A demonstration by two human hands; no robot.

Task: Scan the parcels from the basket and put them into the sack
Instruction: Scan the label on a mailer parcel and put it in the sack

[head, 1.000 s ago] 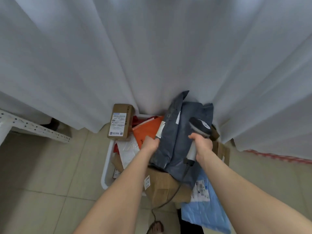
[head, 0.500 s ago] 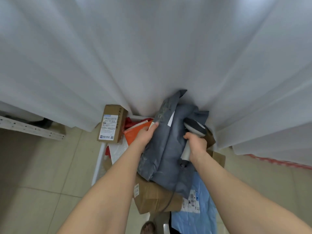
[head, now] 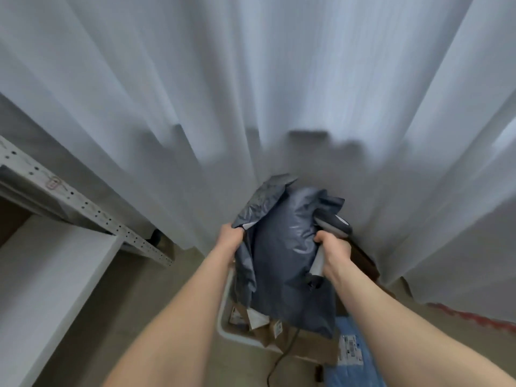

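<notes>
A dark grey plastic mailer parcel point(head: 282, 255) hangs upright in front of me above the white basket point(head: 223, 325). My left hand point(head: 230, 237) grips its upper left edge. My right hand point(head: 333, 254) grips the handle of a grey barcode scanner point(head: 335, 223), pressed against the parcel's right side; the scanner's black cable point(head: 282, 356) trails down. Below, the basket holds brown cardboard boxes point(head: 307, 347) with labels, and a blue mailer point(head: 354, 358) lies at its right. The sack is not in view.
White curtains point(head: 251, 93) fill the back. A perforated white metal shelf frame point(head: 83, 208) and a white surface point(head: 42, 289) stand at the left. Beige floor tiles point(head: 156, 289) lie between shelf and basket. A red strip point(head: 469, 315) runs under the curtain at right.
The view has swung left and the shelf has come into sight. The grey parcel is lifted higher above the basket and now hides the orange mailer; my left hand has closed on its edge.
</notes>
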